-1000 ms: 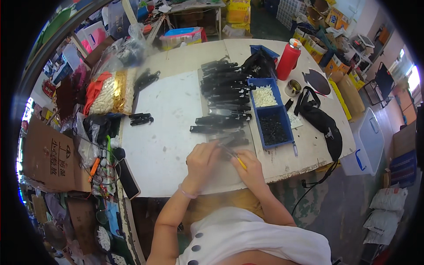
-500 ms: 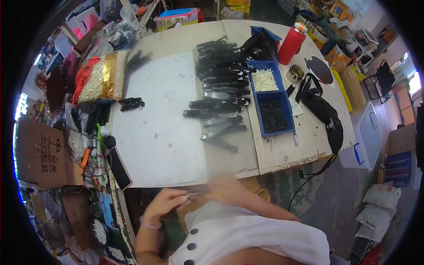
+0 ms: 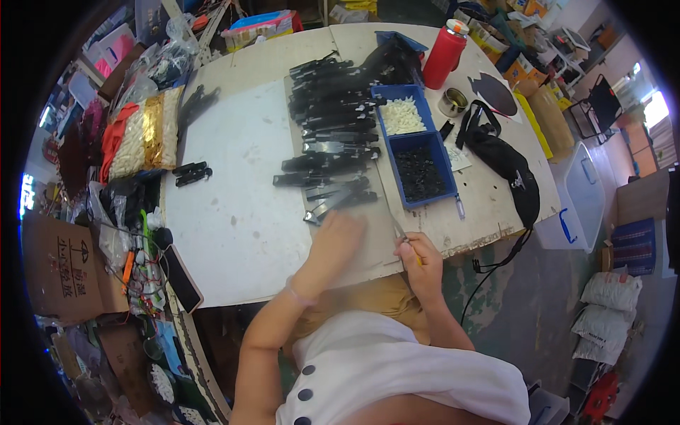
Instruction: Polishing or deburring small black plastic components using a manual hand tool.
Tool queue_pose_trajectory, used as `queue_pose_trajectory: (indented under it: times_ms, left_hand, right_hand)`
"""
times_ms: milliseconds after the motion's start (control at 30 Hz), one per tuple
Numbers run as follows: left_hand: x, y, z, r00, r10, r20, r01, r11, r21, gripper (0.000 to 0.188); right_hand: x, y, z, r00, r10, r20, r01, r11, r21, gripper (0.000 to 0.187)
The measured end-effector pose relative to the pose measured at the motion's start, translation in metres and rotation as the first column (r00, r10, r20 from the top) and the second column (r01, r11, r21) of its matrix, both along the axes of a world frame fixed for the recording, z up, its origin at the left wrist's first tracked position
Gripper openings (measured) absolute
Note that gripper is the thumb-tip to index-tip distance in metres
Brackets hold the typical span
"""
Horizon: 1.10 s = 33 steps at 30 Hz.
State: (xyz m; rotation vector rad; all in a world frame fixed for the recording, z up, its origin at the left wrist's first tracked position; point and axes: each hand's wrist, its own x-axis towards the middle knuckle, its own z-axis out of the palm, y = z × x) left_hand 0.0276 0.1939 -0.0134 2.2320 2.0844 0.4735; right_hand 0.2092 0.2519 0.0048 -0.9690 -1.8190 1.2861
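Note:
My left hand [image 3: 338,239] reaches over the near end of a row of slender black pieces [image 3: 329,161], some with shiny silvery parts. Its fingers are at the nearest pieces [image 3: 340,201], blurred and partly hidden, so I cannot see whether they grip one. By the table's front edge my right hand [image 3: 423,265] is closed around a thin pointed metal tool with a yellow handle [image 3: 399,229], its tip directed away from me. Two short black pieces [image 3: 192,173] lie apart at the left of the white sheet [image 3: 234,212].
A blue two-part tray [image 3: 453,190] holds white bits and small black parts. Beyond it stand a red bottle [image 3: 445,55] and a metal cup [image 3: 452,103]. A black pouch [image 3: 499,159] lies at right; a phone [image 3: 182,278] and a bag of white pieces [image 3: 147,134] are left.
My left hand has gone from near my lap forward to the near end of the black row. My right hand has separated from it and moved right with the tool. The view has shifted slightly.

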Motion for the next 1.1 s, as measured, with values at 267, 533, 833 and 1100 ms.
queue_pose_trajectory:
  times_ms: [267,533,833,1100]
  left_hand:
    - [0.006,-0.009,-0.005,0.891,0.097,0.443,-0.247,0.923,0.295,0.020]
    - [0.002,-0.023,0.003,0.920,0.224,0.321,-0.348,0.842,0.412,0.026]
    - [0.007,-0.047,0.008,0.859,0.233,0.455,-0.404,0.856,0.323,0.017]
    - [-0.008,-0.156,0.045,-0.089,0.426,0.900,-0.041,0.902,-0.431,0.026]
  right_hand:
    - [-0.002,-0.005,-0.013,0.979,0.069,0.190,-0.088,0.992,0.094,0.020]
    - [-0.028,-0.011,-0.008,0.980,0.102,0.170,-0.137,0.969,0.207,0.018]
    - [-0.031,-0.016,-0.010,0.957,0.191,0.218,-0.276,0.832,0.482,0.015]
    - [-0.037,-0.049,-0.025,0.774,0.613,0.158,-0.621,0.686,0.379,0.027]
